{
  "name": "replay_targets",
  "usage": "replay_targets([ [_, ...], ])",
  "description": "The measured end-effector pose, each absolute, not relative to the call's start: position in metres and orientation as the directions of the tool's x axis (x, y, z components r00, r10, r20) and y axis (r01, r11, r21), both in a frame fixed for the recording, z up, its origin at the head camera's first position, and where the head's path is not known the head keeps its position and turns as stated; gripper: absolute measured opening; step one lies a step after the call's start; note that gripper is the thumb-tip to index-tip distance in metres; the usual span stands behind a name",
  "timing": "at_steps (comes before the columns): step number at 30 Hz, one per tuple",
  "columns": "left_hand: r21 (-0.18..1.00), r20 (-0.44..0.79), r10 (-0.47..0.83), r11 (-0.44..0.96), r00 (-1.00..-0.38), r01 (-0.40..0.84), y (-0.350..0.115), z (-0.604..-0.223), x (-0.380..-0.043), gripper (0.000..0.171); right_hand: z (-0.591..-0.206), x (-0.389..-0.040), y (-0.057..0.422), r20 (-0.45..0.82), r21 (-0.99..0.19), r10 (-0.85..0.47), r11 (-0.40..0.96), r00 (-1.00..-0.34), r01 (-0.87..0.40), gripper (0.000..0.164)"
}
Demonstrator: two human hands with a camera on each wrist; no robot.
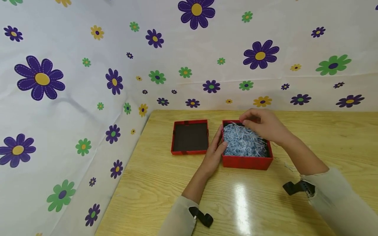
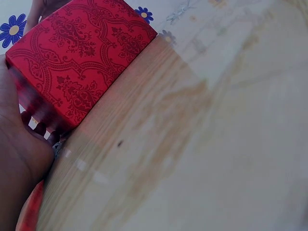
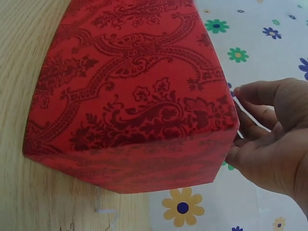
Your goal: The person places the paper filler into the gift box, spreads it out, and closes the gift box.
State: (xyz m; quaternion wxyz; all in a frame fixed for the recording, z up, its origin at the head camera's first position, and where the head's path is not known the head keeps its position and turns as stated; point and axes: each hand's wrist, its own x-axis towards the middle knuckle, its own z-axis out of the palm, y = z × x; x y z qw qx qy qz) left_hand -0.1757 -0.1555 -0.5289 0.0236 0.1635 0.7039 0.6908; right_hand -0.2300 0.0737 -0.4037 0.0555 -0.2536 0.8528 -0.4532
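A red patterned box (image 1: 247, 163) stands lidless on the table, filled with pale blue shredded paper (image 1: 243, 140). My left hand (image 1: 213, 153) grips its left wall, fingers along the outside and thumb over the rim. The left wrist view shows that hand (image 2: 21, 144) against the box's side (image 2: 82, 53). Over the far part of the box, my right hand (image 1: 264, 126) has bent fingers near the rim and paper. In the right wrist view, this hand (image 3: 279, 127) is beside the box corner (image 3: 139, 91), index finger and thumb apart. The thumb tip is partly hidden.
Left of the box lies the red lid (image 1: 189, 152), its dark inside facing up. A few loose paper strands (image 1: 290, 167) lie on the wooden table (image 1: 156, 190) to the right. Flower-printed cloth (image 1: 165, 62) borders the table at the back and left.
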Motion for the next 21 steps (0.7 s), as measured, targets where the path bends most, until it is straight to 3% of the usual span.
replay_targets([
  [7, 0.981, 0.182, 0.261, 0.024, -0.948, 0.195, -0.156, -0.526, -0.173, 0.064, -0.424, -0.231, 0.058, -0.07, -0.902, -0.591, 0.381, -0.804, -0.202, 0.029],
  [12, 0.984, 0.171, 0.27, -0.007, -0.948, 0.176, -0.158, -0.525, -0.171, 0.063, -0.437, -0.232, 0.042, -0.218, -0.891, -0.601, 0.445, -0.769, -0.095, 0.041],
  [17, 0.987, 0.159, 0.284, -0.019, -0.945, 0.161, -0.156, -0.526, -0.174, 0.065, -0.427, -0.227, 0.048, -0.202, -0.875, -0.567, 0.471, -0.799, -0.113, 0.039],
  [21, 0.986, 0.167, 0.281, -0.02, -0.945, 0.168, -0.157, -0.525, -0.176, 0.067, -0.407, -0.222, 0.072, -0.116, -0.954, -0.547, 0.292, -0.829, -0.059, 0.038],
])
